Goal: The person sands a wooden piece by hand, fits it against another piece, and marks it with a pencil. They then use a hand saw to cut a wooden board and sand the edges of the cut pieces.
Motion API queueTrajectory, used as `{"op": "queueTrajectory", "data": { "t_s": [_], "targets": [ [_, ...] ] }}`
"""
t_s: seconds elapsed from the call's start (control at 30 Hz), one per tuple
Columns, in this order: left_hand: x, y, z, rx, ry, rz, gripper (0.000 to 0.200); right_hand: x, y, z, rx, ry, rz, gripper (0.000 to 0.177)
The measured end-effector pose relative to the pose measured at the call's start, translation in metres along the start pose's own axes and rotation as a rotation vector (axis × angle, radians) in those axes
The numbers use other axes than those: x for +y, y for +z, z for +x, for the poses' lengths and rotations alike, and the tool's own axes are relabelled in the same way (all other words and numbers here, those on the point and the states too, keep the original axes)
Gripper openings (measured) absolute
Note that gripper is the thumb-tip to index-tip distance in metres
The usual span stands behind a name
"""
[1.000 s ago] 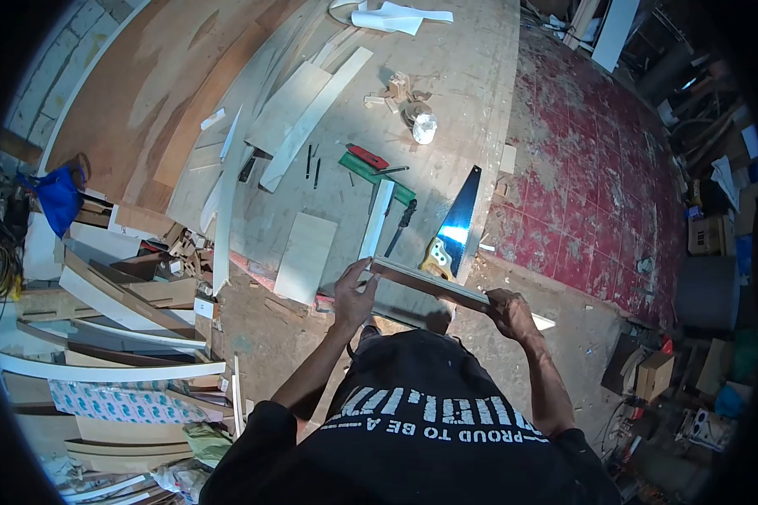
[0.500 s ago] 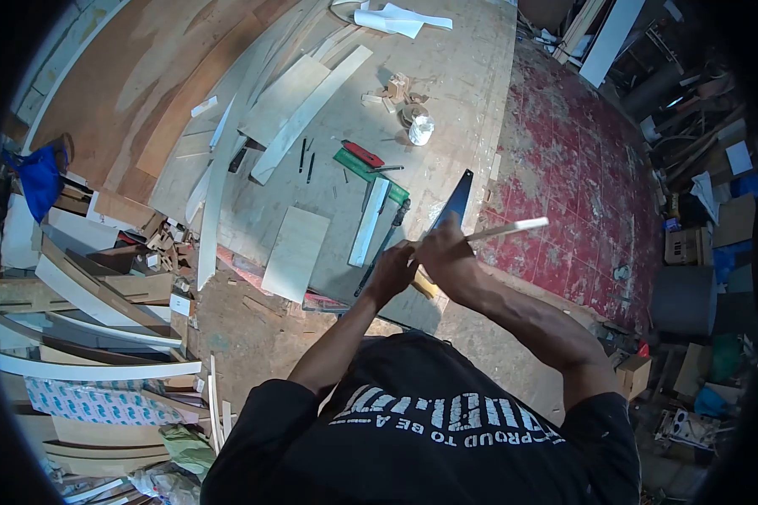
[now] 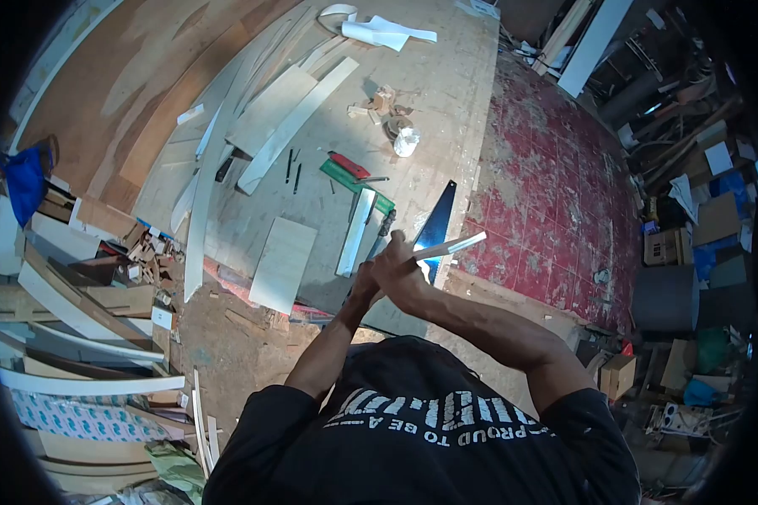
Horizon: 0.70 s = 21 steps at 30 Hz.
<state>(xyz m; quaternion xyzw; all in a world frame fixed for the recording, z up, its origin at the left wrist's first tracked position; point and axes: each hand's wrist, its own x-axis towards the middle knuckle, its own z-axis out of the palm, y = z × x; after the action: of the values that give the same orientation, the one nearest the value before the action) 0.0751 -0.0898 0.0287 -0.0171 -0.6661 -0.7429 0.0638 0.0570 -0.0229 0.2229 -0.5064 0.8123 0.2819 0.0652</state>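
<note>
Over the near edge of the workbench, my right hand [image 3: 401, 271] is closed around a thin pale strip of wood [image 3: 456, 246], whose free end sticks out to the right. My left hand [image 3: 365, 284] is pressed close against the right one; its fingers are hidden, so what it grips does not show. A handsaw [image 3: 437, 224] with a dark blue blade lies just beyond the hands, its handle covered by my arm. Left of the hands lie a white-faced metal bar [image 3: 358, 232] and a green tool [image 3: 382, 203].
The workbench [image 3: 337, 109] also carries a rectangular board [image 3: 283, 263], a red utility knife [image 3: 348, 164], two dark pencils [image 3: 294, 172], a white cup [image 3: 406, 141] and long wood strips [image 3: 299, 126]. Offcuts [image 3: 147, 261] pile up at left. A dusty red surface [image 3: 539, 202] adjoins the bench.
Both hands have moved left and closer together, carrying the wood strip with them. More of the saw blade shows now. The whole view has shifted slightly.
</note>
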Motion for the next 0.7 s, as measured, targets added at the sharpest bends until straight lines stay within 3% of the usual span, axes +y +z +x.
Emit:
{"op": "queueTrajectory", "data": {
  "t_s": [0.03,0.1,0.13,0.17,0.2,0.23,0.3,0.37,0.4,0.5,0.53,0.7],
  "targets": [
    [-0.011,-0.006,-0.002,-0.027,0.052,-0.024,0.024,-0.004,0.012,-0.002,0.001,0.015,0.001,0.011],
    [-0.034,-0.012,-0.008,-0.076,0.145,-0.074,0.023,-0.019,0.032,-0.017,0.568,-0.092,0.434,0.018],
    [-0.003,-0.015,-0.008,-0.107,0.081,0.209,0.019,-0.022,0.026,-0.034,0.567,-0.088,0.438,0.018],
    [0.016,-0.011,-0.007,-0.109,0.083,0.21,0.019,-0.021,0.02,-0.055,0.262,-0.037,0.598,0.025],
    [0.026,-0.007,-0.007,-0.063,0.116,0.403,0.018,-0.015,0.017,-0.071,-0.047,0.012,0.744,0.033],
    [0.029,-0.004,-0.006,-0.01,0.15,0.597,0.017,-0.006,0.028,-0.078,-0.042,0.009,0.737,0.033],
    [0.032,0.0,-0.01,0.005,0.144,0.58,0.016,0.004,0.062,-0.086,0.033,0.532,1.074,0.052],
    [0.034,0.001,-0.008,0.008,0.062,0.545,0.014,0.002,0.107,-0.074,0.494,0.7,1.165,0.078],
    [0.022,-0.002,-0.007,-0.015,0.147,0.629,0.013,0.012,0.087,-0.071,0.37,0.739,1.414,0.082],
    [0.023,-0.001,-0.009,-0.03,0.209,0.639,0.014,-0.005,0.091,-0.045,0.563,0.753,1.394,0.075],
    [0.018,-0.002,-0.01,-0.023,0.225,0.584,0.016,-0.013,0.085,-0.041,0.728,0.79,1.397,0.065],
    [0.004,0.002,-0.008,0.024,0.181,0.413,0.019,-0.031,0.084,-0.029,0.827,0.96,1.484,0.051]
  ]
}}
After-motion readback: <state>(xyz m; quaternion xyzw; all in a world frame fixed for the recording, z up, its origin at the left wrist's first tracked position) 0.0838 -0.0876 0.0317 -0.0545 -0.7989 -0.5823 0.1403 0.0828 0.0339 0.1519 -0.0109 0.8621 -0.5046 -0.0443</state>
